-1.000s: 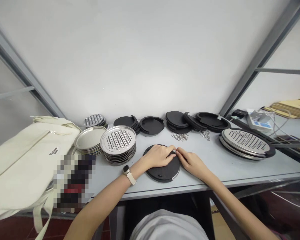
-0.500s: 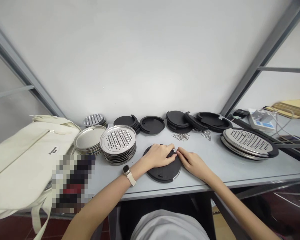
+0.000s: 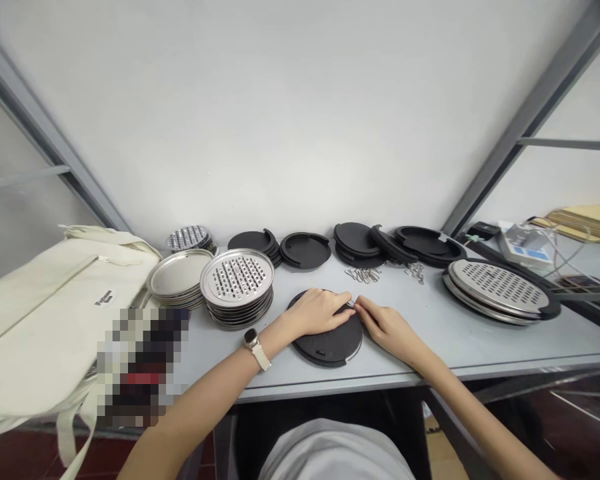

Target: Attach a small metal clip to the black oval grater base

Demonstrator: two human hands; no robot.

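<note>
A round black disc (image 3: 330, 343), with a step in its rim and a small slot near the front, lies flat on the table in front of me. Across its upper part rests my left hand (image 3: 320, 312), its thumb and index finger curled at the right edge. A small shiny wire hook (image 3: 351, 304) sticks out there between both hands. My right hand (image 3: 387, 327) pinches the end of that hook, fingers pressed together. Behind the disc lie loose wire hooks (image 3: 363, 275). To the left stands a stack of round metal grater plates (image 3: 237, 279).
Plain metal discs (image 3: 180, 272) are stacked at left beside a cream bag (image 3: 45, 320). Black round holders (image 3: 306, 251) line the wall. At right lie assembled grater discs (image 3: 500, 287). Grey frame posts (image 3: 523, 120) rise on both sides.
The view has shifted slightly. Both hands stay at the disc's right edge, on the hook, with barely any movement.
</note>
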